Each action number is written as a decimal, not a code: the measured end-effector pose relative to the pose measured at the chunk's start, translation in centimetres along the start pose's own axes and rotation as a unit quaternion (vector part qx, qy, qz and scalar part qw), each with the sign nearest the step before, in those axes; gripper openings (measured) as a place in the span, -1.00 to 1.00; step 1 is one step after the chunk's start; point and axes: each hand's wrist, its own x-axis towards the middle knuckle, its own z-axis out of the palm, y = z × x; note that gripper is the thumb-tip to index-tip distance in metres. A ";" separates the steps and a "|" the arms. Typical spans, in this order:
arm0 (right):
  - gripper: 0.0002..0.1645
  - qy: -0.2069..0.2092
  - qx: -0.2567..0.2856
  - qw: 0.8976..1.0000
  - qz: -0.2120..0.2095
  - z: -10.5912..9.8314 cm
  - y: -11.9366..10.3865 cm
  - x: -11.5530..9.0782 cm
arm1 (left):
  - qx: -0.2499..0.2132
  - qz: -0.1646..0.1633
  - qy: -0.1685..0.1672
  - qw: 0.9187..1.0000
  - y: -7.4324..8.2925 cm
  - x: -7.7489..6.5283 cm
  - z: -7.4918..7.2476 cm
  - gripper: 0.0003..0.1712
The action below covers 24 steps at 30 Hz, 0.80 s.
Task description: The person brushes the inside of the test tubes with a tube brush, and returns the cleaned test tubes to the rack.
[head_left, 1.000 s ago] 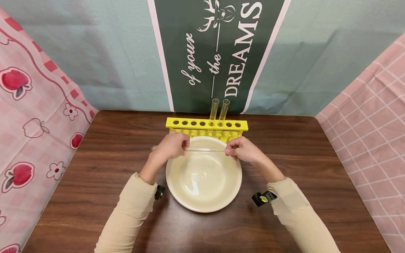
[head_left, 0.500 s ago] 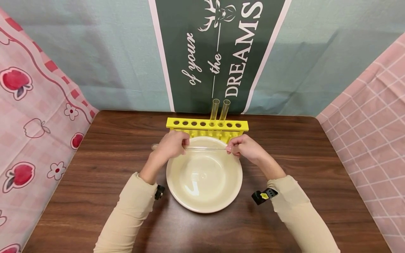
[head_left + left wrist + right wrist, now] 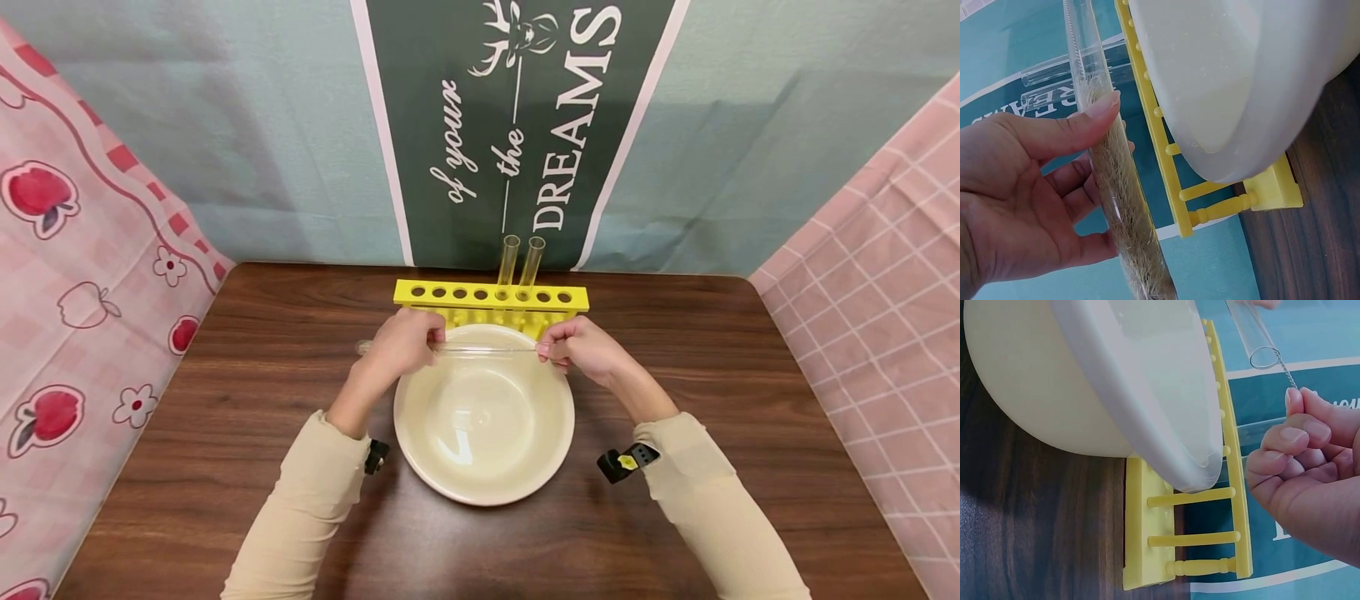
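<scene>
Working at the table [image 3: 480, 550], over the cream basin [image 3: 483, 481] midway between left and right edges. Mind the yellow rack [image 3: 491, 303] just behind, near the far edge. Hold the clear tube [image 3: 480, 349] parallel to that edge over the basin's far side, with its mouth rightward, apart from 2 upright tubes [image 3: 507, 265]. Likely scrubbing: stroke the brush [image 3: 1130, 212] straight, without jabbing the closed end. With the left grip [image 3: 1029, 187], curled round the tube, steady without squeezing; with the right grip [image 3: 1319, 447], pinched on the twisted wire [image 3: 1287, 374] outside the mouth, push and turn.
</scene>
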 end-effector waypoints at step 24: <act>-0.71 -0.014 0.067 0.997 0.017 -0.5 0.1 0.1 | -0.021 -0.017 0.018 0.999 -1.0 -0.1 -0.3 -0.75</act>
